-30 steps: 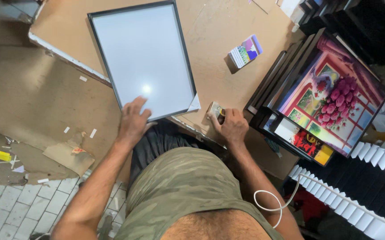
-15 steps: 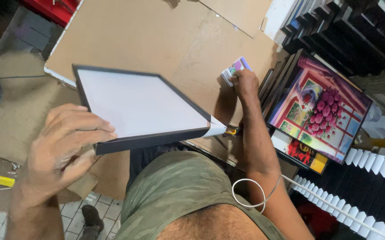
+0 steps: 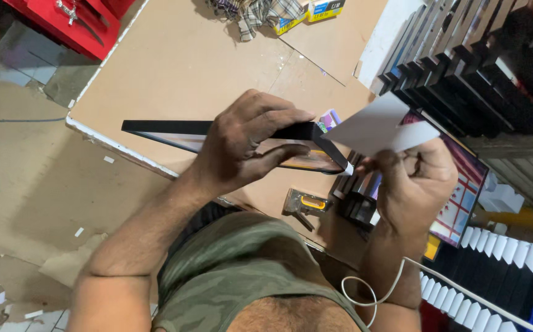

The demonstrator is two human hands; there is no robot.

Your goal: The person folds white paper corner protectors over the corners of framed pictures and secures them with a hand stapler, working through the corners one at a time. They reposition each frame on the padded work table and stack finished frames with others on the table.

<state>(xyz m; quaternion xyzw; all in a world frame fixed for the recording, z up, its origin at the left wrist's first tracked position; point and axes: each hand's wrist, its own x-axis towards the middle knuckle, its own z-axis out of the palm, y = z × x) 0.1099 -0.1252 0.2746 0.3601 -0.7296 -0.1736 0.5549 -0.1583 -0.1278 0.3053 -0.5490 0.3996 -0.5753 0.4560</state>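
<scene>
Above the brown worktable (image 3: 174, 67), seen from the head camera, the left hand (image 3: 248, 144) grasps a black picture frame (image 3: 174, 130), fingers curled over its top edge and thumb pressed beneath, so the frame is lifted and seen nearly edge-on. Just right of that hand, the right hand (image 3: 417, 184) pinches a white sheet of card (image 3: 377, 128) at the frame's corner, the sheet touching the frame there. Below both hands, a metal stapler with a yellow part (image 3: 303, 206) lies on the table. Beyond the right hand, black frames (image 3: 463, 74) stand stacked on edge. Far above the left hand lies a checked cloth (image 3: 254, 12).
</scene>
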